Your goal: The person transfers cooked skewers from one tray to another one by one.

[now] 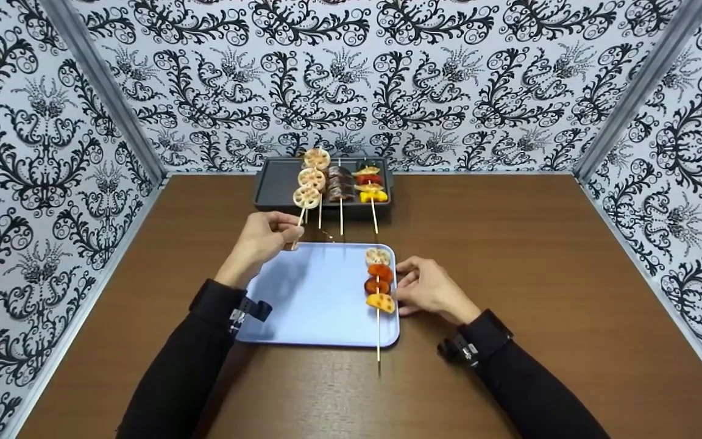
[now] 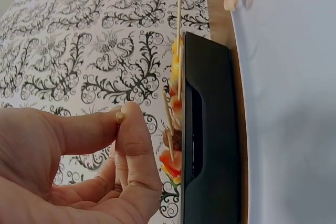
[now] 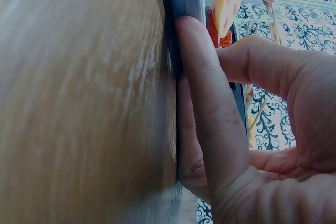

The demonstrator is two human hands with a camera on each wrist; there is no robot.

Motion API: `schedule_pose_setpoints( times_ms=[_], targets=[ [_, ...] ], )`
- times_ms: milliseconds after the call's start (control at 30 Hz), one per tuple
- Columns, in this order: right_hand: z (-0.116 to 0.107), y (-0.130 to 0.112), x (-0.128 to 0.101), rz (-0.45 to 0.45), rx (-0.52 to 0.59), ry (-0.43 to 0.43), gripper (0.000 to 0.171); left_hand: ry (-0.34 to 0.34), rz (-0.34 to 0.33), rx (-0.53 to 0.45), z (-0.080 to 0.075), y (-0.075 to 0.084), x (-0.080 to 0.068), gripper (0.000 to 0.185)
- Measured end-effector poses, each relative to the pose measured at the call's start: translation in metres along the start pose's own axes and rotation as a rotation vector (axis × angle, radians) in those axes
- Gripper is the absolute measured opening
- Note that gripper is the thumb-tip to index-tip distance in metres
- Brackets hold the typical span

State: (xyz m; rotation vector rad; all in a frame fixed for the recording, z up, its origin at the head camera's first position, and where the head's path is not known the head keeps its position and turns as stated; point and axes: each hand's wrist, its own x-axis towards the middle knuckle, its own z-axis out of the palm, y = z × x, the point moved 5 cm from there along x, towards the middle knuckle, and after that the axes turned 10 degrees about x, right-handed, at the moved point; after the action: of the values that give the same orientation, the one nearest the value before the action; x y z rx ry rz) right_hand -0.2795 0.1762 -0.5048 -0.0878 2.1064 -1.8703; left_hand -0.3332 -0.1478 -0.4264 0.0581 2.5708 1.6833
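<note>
My left hand (image 1: 262, 236) pinches the bottom of a wooden stick between thumb and fingertips. Three pale lotus root slices are threaded on this skewer (image 1: 307, 197), raised in front of the dark grill plate (image 1: 278, 183). In the left wrist view only the stick's end (image 2: 120, 116) shows at the fingertips. At the right edge of the pale blue tray (image 1: 308, 305), my right hand (image 1: 429, 285) holds the rim, a finger against its outer side. Beside it on the tray lies another skewer (image 1: 379, 272) with lotus root, orange-red pieces and a yellow slice, its stick overhanging the front edge.
On the grill plate's right half lie a dark brown skewer (image 1: 340, 183) and a colourful vegetable skewer (image 1: 370, 183), their sticks pointing toward me over the front edge. The brown table (image 1: 497, 244) is bounded by patterned walls (image 1: 412, 85) at the back and sides.
</note>
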Motion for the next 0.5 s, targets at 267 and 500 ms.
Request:
schedule_pose_setpoints(
  times_ms=[267,500],
  targets=[
    [-0.001,0.0,0.0,0.004,-0.018,-0.003,0.056,-0.054,0.055,-0.017,0.013,0.012,-0.019,0.018],
    [0.0,-0.001,0.0,-0.006,-0.019,-0.017,0.055,-0.068,0.087,0.007,0.02,0.016,-0.028,0.017]
  ],
)
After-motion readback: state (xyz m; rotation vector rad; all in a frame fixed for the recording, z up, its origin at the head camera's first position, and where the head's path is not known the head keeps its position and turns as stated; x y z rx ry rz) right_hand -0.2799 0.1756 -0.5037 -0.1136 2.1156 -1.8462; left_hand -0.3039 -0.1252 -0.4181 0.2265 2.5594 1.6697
